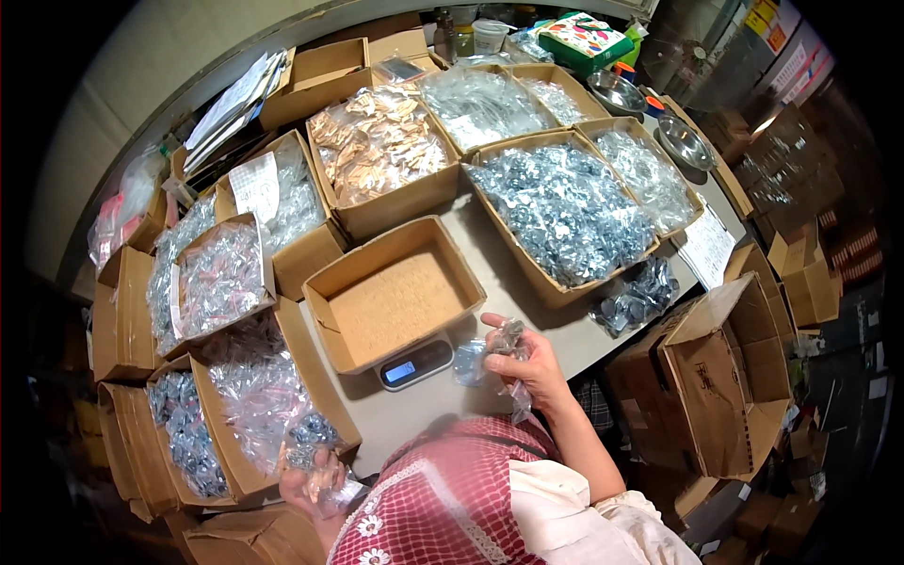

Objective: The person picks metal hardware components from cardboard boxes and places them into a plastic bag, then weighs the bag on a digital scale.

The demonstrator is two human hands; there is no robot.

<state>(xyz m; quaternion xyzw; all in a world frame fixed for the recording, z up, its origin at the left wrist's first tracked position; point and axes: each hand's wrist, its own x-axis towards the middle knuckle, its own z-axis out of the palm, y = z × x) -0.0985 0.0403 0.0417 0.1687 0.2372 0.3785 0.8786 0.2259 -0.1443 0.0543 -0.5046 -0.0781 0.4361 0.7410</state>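
**Two hands, two small bags at a packing bench**

Many open cardboard boxes ring the table [527, 311], most heaped with clear packets of small metal parts. Largest is the box of silvery parts [565, 212] at right centre; behind it, a box of copper-coloured pieces [377, 141]. In the middle, an empty box [395, 297] sits on a small digital scale [414, 363] (display lit, reading too small to tell).

Right hand [532, 363]: raised just right of the scale, fingers closed round a small clear bag [508, 344] of metal parts, loose plastic hanging below the palm.

Left hand [315, 480]: low, at the near corner of a box of packets [259, 395], fingers curled on a second bag of parts [309, 443]; the grip is partly hidden by the red checked garment.

Judgement: this looks like the filling-and-weighing step, bags in hand and not yet dropped. The next move would call for carrying a bag over the empty box's rim without spilling.
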